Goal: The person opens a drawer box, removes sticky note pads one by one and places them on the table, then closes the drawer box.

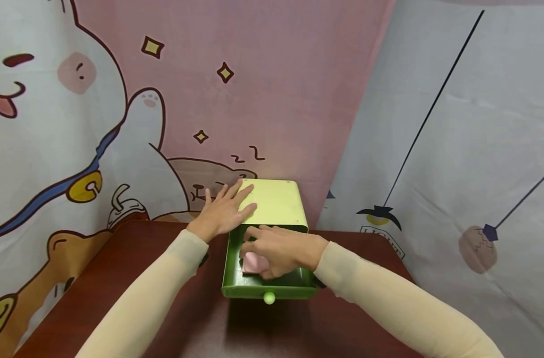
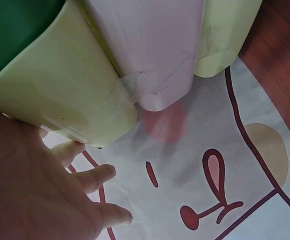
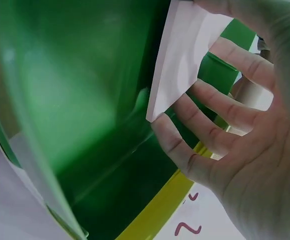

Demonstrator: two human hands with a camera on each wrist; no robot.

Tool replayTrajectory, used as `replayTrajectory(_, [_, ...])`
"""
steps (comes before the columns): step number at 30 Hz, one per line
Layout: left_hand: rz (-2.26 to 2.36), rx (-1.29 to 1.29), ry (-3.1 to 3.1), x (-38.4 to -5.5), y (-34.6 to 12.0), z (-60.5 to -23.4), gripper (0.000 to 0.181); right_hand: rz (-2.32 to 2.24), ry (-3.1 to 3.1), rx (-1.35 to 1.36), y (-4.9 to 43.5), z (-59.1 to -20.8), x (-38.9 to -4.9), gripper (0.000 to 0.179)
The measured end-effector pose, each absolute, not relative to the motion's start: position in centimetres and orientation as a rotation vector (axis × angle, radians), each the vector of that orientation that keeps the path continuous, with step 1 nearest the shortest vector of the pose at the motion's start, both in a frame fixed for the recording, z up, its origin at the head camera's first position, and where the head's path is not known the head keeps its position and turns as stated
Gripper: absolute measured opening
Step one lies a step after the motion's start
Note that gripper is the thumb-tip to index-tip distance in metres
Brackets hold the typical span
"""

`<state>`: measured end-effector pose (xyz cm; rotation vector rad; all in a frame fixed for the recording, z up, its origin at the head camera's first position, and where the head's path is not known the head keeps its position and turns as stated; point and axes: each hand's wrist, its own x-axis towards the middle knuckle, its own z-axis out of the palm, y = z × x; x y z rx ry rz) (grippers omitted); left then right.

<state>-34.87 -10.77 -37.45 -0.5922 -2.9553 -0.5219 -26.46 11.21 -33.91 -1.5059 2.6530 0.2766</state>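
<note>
A small drawer cabinet with a pale yellow top (image 1: 276,201) stands at the back of the table, its green drawer (image 1: 237,266) pulled out. My left hand (image 1: 223,211) rests on the left part of that top, fingers spread and straight. Over the drawer, my right hand (image 1: 284,251) holds a flat pink note pad (image 1: 254,263). In the right wrist view the pad (image 3: 184,55) is tilted between thumb and fingertips, with the green drawer interior (image 3: 90,100) beside it. A round light green knob (image 1: 269,298) sits on the drawer front.
Dark reddish-brown table (image 1: 173,308) surrounds the cabinet. Behind it hangs a pink and white cartoon-printed cloth (image 1: 276,89). In the left wrist view, the cabinet's side shows a pink section (image 2: 157,50) between pale yellow ones, with clear tape at the joins.
</note>
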Motion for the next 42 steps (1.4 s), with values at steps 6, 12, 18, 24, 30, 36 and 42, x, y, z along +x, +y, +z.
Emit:
replayTrajectory(6, [-0.528,-0.593,-2.942,-34.8,-10.8,-37.4,0.081,0.237,2.662,-1.535,11.5,-33.6,-26.5,0.063])
replayTrajectory(12, [-0.547,-0.598,-2.940,-34.9,-10.7,-37.5,0.081,0.187,2.657,-1.530,11.8,-33.1,-26.4,0.067])
replayTrajectory(18, [-0.559,-0.598,-2.950,-34.8,-10.6,-37.5,0.081,0.171,2.663,-1.575,12.0,-33.1,-26.4,0.070])
replayTrajectory(24, [-0.549,-0.598,-2.944,-34.8,-10.6,-37.5,0.081,0.165,2.655,-1.644,12.2,-33.0,-26.5,0.066])
replayTrajectory(30, [-0.549,-0.597,-2.944,-34.8,-10.7,-37.5,0.081,0.132,2.655,-1.654,12.6,-32.5,-26.5,0.062])
replayTrajectory(36, [-0.529,-0.592,-2.942,-34.9,-10.5,-37.3,0.081,0.114,2.676,-1.672,13.0,-32.3,-26.4,0.062])
replayTrajectory(42, [-0.529,-0.588,-2.949,-34.9,-10.6,-37.5,0.080,0.092,2.697,-1.705,13.4,-32.3,-26.4,0.061])
